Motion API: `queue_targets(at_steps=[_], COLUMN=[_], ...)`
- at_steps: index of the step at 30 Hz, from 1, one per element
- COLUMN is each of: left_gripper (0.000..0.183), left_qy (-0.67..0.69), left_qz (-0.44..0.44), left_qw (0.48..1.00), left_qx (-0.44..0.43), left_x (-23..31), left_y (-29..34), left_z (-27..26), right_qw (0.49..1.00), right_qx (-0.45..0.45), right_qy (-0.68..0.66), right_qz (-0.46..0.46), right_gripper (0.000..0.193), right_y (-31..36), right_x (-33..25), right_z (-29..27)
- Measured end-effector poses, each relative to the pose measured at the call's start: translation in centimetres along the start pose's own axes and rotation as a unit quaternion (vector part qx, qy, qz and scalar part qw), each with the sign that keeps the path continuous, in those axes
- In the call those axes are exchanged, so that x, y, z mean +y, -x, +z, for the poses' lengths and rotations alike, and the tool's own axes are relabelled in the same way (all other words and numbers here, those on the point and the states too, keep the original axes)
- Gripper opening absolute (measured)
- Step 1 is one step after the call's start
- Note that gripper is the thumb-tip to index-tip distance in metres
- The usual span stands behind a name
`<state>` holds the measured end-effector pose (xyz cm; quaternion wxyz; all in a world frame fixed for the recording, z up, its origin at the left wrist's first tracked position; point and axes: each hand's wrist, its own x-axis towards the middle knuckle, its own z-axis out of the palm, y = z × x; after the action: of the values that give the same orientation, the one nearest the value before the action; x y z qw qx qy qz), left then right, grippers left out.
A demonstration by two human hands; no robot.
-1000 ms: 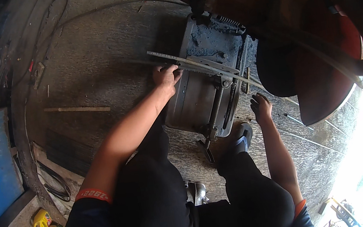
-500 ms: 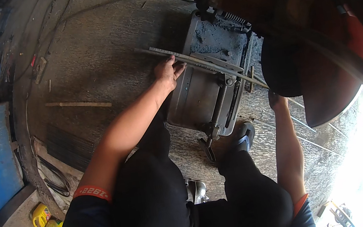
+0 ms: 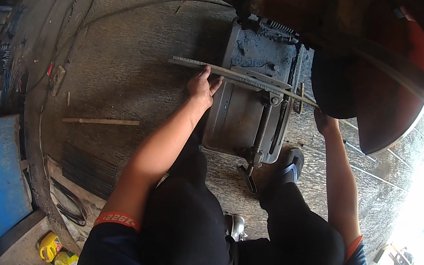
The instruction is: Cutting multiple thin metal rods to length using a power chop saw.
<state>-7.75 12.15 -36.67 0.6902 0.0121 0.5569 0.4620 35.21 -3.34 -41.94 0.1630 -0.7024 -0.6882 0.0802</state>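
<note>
Steadying bar (image 3: 231, 73) across base (image 3: 230, 124); right hand (image 3: 326, 121) now at its far end.
Bar runs from 10 o'clock to 4 o'clock over the base. Left hand (image 3: 200, 88) at the base's 10 o'clock, fingers closed on the bar, as one second ago. Right hand: then apart from the bar, fingers loosely curled; since moved up to the bar's 4 o'clock end, at the dark disc's (image 3: 331, 83) 7 o'clock. Right finger grip: cannot tell, too shadowed. Shoe (image 3: 294, 167) unchanged at the base's 5 o'clock.
</note>
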Motion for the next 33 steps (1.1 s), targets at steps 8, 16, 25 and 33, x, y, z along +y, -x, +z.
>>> queue_targets(at_steps=[8,16,25,33], left_gripper=[0.019,0.019,0.035,0.025], left_qy=[-0.006,-0.067,-0.105,-0.073], left_qz=[0.016,0.012,0.031,0.037], left_qw=[1.0,0.998,0.993,0.996], left_qx=[-0.012,0.009,0.053,0.042], left_x=[-0.5,-0.2,-1.6,-2.6], left_y=[-0.2,-0.8,-3.2,-5.6], left_z=[-0.1,-0.1,-0.6,-1.7], right_qw=[0.992,0.86,0.945,0.55], right_qx=[0.007,0.076,0.017,0.041], right_qy=[-0.111,-0.44,-0.294,-0.735], right_qz=[0.052,0.248,0.144,0.395], right_gripper=[0.039,0.028,0.038,0.042], right_y=[-0.1,-0.4,-0.6,-0.4], right_x=[-1.0,1.5,1.4,1.8], right_z=[-0.3,1.7,0.2,0.9])
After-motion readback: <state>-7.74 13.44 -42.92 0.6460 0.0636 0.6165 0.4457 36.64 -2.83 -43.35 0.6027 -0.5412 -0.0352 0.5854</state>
